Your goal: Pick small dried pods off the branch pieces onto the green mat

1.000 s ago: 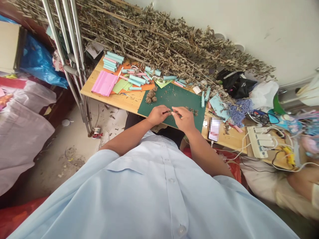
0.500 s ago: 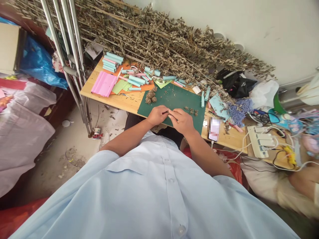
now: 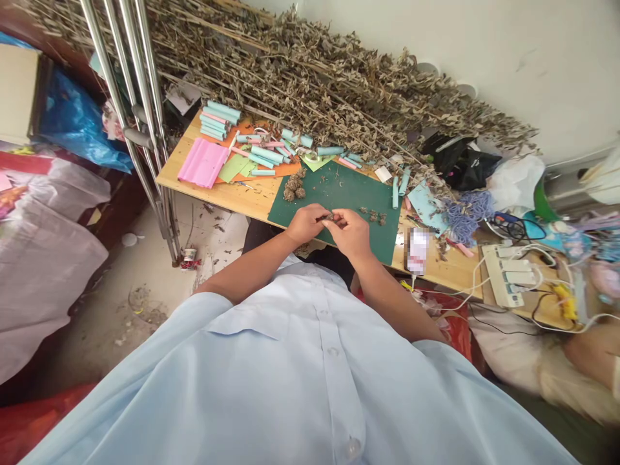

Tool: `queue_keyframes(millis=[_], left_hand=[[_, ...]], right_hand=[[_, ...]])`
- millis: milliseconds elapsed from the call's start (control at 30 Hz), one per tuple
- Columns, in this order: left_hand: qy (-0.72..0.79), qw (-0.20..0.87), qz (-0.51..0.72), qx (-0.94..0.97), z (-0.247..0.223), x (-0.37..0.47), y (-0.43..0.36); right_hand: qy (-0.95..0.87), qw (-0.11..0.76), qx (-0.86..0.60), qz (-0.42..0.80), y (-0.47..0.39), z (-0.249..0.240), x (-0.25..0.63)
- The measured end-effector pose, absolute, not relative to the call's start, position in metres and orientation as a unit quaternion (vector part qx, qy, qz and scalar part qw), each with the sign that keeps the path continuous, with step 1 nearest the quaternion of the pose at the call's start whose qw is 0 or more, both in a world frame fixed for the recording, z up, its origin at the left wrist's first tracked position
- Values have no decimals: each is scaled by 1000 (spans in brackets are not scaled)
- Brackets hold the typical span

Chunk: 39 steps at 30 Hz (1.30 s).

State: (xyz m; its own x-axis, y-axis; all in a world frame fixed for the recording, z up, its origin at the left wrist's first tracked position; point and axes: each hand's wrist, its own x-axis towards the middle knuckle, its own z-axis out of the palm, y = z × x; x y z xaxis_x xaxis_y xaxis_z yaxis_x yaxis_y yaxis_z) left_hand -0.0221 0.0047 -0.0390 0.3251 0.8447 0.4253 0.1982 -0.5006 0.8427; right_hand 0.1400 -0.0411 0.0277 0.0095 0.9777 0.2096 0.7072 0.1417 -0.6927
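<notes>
Over the near edge of a green mat (image 3: 349,194), my left hand (image 3: 306,223) and my right hand (image 3: 351,232) meet, fingertips nearly touching. Both are closed around a small dark clump of dried plant (image 3: 329,216), mostly hidden by the fingers. Just beyond my left hand lies a pile of brown dried plant balls (image 3: 294,186). To the right of my right hand, small loose dried bits (image 3: 372,215) are scattered on the mat.
Rolled blue and pink paper tubes (image 3: 265,155) and a pink sheet (image 3: 203,161) lie on the wooden table (image 3: 169,171). Dried leafy stalks (image 3: 310,71) are heaped behind. At right are a phone (image 3: 417,250) and a power strip (image 3: 504,274). Metal crutches (image 3: 130,116) stand left.
My right hand has shifted slightly left and its fingers have curled in toward my left hand. The dark clump now shows between the fingertips.
</notes>
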Motion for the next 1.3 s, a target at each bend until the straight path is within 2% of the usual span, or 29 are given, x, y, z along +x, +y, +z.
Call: queue_keyframes(millis=[200,867,1067,1300], left_hand=[[362,346,445,743,-40,-21,5],[371,331,439,748,-36,-20,4],[317,347,478,742,-35,-21,3],[323,339,481,741,-39,-21,4]], right_hand=[[-684,317,-625,202,-38,28,144],[-708,343,-593,171,-38,36,142],[-702,351,-588,197,-36,37,144],[-678,352,-607,220,-40,30,156]])
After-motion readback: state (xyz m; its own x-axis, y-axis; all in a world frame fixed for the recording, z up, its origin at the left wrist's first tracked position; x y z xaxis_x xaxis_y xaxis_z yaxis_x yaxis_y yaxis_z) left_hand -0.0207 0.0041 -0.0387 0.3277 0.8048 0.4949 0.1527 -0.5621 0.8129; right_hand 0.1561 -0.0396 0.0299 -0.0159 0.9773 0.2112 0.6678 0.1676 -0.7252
